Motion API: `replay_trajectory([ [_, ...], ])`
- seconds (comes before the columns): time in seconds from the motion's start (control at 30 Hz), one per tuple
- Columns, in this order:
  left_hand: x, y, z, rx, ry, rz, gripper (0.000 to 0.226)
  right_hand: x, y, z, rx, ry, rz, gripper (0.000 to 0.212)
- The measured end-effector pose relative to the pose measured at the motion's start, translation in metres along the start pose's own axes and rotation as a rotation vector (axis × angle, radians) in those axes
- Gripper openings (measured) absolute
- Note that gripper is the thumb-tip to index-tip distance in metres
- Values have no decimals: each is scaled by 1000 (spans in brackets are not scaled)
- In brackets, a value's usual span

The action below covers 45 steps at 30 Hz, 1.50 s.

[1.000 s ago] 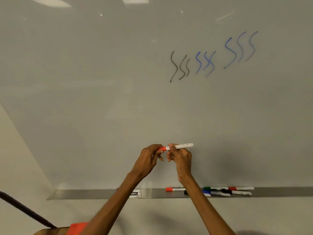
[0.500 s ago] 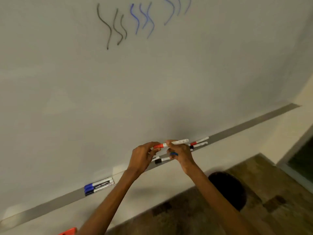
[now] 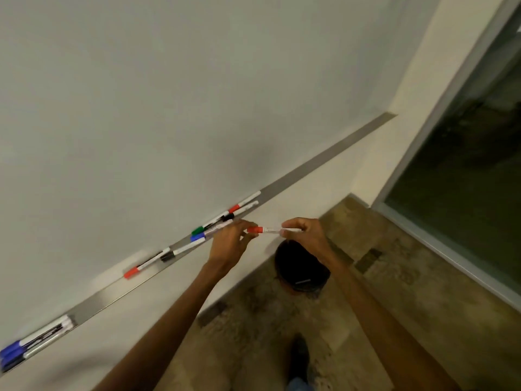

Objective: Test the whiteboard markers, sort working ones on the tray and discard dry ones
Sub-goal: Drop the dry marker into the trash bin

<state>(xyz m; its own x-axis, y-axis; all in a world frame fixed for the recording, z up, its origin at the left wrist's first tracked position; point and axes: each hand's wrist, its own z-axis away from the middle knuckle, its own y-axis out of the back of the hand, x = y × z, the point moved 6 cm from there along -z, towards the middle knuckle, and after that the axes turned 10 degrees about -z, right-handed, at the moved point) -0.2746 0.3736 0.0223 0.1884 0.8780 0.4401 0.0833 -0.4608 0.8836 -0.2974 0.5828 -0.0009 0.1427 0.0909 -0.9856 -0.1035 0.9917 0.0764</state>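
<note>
— What have you got nearest you?

— My shoe [image 3: 299, 358] on the mottled floor [image 3: 394, 277], below my two forearms. A little further out, my hands meet over a red-capped marker [image 3: 263, 230]. My right hand [image 3: 306, 235] is pinched shut on the white barrel; my left hand [image 3: 229, 242] has its fingertips closed around the red cap end. The marker lies level between them.

— Is the cap on or off?

— It looks seated on the barrel, though the blur keeps me from being sure.

— What sits under your hands?

— A round black bin [image 3: 301, 266] on the floor, just beneath my right hand, with something small and pale lying inside it.

— And beyond your hands?

— The metal tray [image 3: 324, 162] running along the foot of the whiteboard [image 3: 169, 94]. Just past my left hand lie a green-capped marker [image 3: 204, 227], a blue-capped one [image 3: 201, 236] and a black-capped one [image 3: 239, 211], with a red-capped one [image 3: 245, 203] further right. Left of that hand, a black-capped marker [image 3: 180, 251] and another red-capped marker [image 3: 141, 268]. Far off to my left, a tight cluster of blue-capped markers [image 3: 31, 344] rests at the tray's end.

— Anything to your right?

— A dark window [image 3: 465, 165], well apart from my right hand.
</note>
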Motion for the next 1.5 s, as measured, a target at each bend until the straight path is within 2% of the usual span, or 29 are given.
replay_trajectory([
  [0.23,35,-113,-60,-136,22,-99,12,70,85,-61,-138,46,451,23],
  [0.4,49,-177,-85,-187,77,-100,15,114,120,-96,-147,47,552,23],
  [0.57,49,-229,-114,-298,140,-71,19,150,148,-127,-120,63,525,25],
  [0.7,46,-262,-135,-384,217,-84,29,179,164,-153,-127,-23,543,28],
  [0.83,38,-286,-139,-450,248,-148,45,207,173,-167,-144,-106,660,38],
  [1.0,37,-282,-140,-401,278,-139,36,206,172,-175,-164,-181,657,26],
  [1.1,38,-265,-146,-334,263,-139,23,186,163,-178,-136,-133,639,27],
  [1.33,32,-205,-140,-189,274,-87,9,123,113,-173,-43,-6,560,18],
  [1.5,21,-145,-120,-28,291,-72,16,73,57,-153,-69,147,557,18],
])
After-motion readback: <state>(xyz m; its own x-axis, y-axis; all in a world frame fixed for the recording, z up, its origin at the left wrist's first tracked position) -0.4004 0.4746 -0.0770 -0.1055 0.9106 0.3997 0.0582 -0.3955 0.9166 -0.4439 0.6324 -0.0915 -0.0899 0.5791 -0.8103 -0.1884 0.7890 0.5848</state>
